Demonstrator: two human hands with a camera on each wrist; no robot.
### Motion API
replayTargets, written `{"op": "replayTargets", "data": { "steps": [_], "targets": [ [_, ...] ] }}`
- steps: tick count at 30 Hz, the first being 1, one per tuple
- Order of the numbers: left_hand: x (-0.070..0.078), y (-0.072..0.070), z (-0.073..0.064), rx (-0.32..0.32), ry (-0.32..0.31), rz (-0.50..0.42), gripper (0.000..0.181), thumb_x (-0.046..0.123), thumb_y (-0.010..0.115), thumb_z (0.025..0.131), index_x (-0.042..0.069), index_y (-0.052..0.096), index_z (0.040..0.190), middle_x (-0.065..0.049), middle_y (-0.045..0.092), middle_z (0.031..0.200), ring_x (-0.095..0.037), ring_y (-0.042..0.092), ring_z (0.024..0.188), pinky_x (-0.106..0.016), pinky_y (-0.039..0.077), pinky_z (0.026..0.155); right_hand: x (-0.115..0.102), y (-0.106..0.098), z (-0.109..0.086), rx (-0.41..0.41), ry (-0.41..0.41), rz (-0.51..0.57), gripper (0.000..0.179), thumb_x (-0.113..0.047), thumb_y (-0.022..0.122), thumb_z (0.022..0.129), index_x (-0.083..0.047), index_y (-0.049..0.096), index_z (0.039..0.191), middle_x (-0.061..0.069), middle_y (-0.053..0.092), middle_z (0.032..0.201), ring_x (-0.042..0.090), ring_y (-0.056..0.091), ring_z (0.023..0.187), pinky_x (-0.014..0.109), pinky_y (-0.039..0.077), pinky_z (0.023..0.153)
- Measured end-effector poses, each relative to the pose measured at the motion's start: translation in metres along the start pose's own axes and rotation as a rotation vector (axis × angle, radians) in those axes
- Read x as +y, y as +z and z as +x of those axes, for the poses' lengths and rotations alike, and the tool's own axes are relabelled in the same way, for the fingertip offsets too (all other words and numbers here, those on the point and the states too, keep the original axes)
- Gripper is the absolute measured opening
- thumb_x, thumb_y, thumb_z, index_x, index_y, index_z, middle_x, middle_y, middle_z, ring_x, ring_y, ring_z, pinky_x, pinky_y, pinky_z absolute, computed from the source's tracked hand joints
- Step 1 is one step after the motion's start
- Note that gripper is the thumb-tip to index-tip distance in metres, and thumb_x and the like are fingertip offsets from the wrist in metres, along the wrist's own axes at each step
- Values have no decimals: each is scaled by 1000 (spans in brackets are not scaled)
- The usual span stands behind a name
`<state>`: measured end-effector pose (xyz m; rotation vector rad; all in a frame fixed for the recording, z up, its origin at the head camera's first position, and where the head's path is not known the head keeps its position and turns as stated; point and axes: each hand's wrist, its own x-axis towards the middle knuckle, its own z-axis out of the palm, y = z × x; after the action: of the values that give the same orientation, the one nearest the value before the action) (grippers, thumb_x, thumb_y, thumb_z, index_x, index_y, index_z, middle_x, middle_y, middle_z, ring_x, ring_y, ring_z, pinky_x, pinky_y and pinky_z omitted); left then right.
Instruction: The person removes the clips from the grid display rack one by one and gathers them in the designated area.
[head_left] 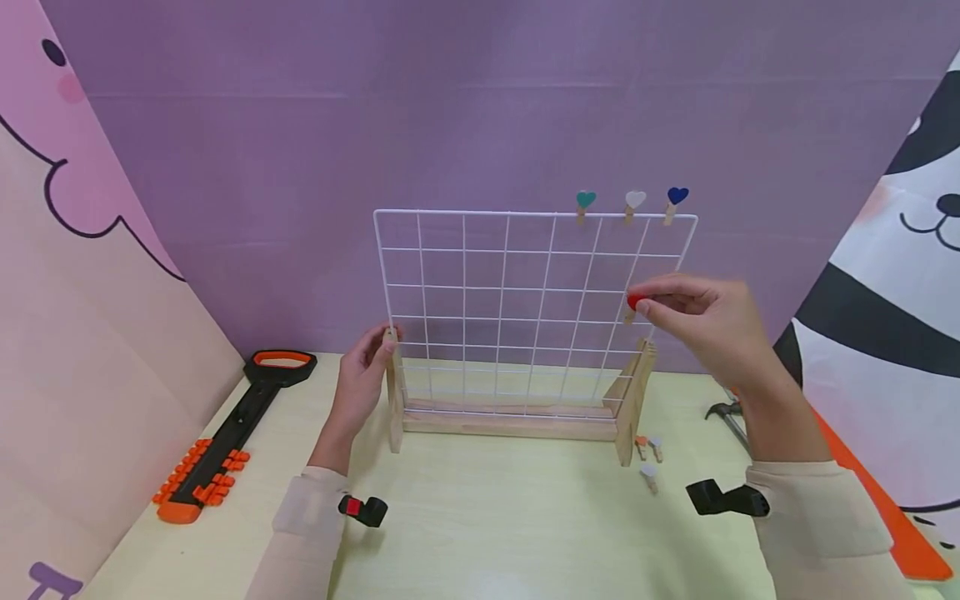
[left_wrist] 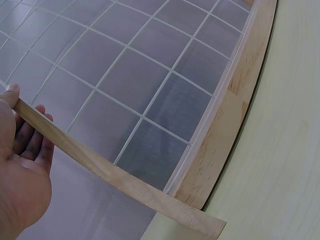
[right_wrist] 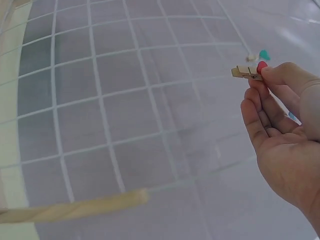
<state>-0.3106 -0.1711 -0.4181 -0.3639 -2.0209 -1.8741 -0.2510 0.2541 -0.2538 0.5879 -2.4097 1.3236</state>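
Note:
A white wire grid stands upright in a wooden stand. With its thumb and fingers my left hand grips the top of the stand's left upright, thumb on the near side in the left wrist view. My right hand pinches a small wooden clothespin by its red heart end, in front of the grid's right part. Its wooden tip points away from the fingers. Along the top wire sit clothespins with a teal heart, a white heart and a dark blue heart.
Several heart clothespins lie on the table beside the stand's right foot. A black and orange tool holder with orange clips rests at left. A hammer lies at right, partly behind my right forearm. A purple backdrop rises behind.

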Motion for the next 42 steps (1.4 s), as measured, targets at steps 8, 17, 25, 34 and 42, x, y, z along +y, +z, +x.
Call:
{"op": "replayTargets", "data": {
  "steps": [8, 17, 25, 34, 42],
  "targets": [
    [2, 0, 0, -2, -24, 19, 41, 27, 56, 108, 5, 58, 141, -22, 61, 139, -12, 57, 119, -13, 46, 99, 34, -1, -25, 0, 95, 2, 25, -16, 69, 100, -4, 74, 122, -10, 79, 107, 7, 70, 99, 11, 53, 88],
    [3, 0, -1, -1, -23, 1, 38, 25, 57, 107, 6, 59, 140, -23, 60, 139, -17, 57, 125, -14, 46, 101, 69, -1, -57, -35, 132, -5, 30, -18, 67, 101, -1, 71, 125, -10, 78, 107, 2, 69, 97, 12, 54, 84],
    [2, 0, -1, -2, -26, 2, 41, 25, 56, 108, 3, 57, 142, -25, 58, 140, -19, 57, 127, -14, 45, 102, 97, 2, -81, -19, 189, 48, 29, -16, 69, 100, 0, 71, 124, -12, 79, 104, 1, 71, 95, 12, 55, 86],
    [2, 1, -1, 5, -16, 1, 39, 23, 57, 107, 3, 58, 141, -24, 61, 138, -24, 57, 124, -13, 46, 98, 120, 3, -99, -50, 236, 29, 31, -20, 68, 101, 0, 71, 125, -12, 78, 108, 0, 71, 96, 11, 55, 85],
    [0, 1, 0, 8, -17, 10, 41, 25, 56, 107, 2, 57, 142, -23, 61, 139, -9, 58, 122, -13, 45, 101, 143, 6, -114, -90, 330, 24, 35, -26, 69, 100, -2, 71, 127, -21, 75, 108, -1, 70, 96, 14, 56, 83]
  ]
}}
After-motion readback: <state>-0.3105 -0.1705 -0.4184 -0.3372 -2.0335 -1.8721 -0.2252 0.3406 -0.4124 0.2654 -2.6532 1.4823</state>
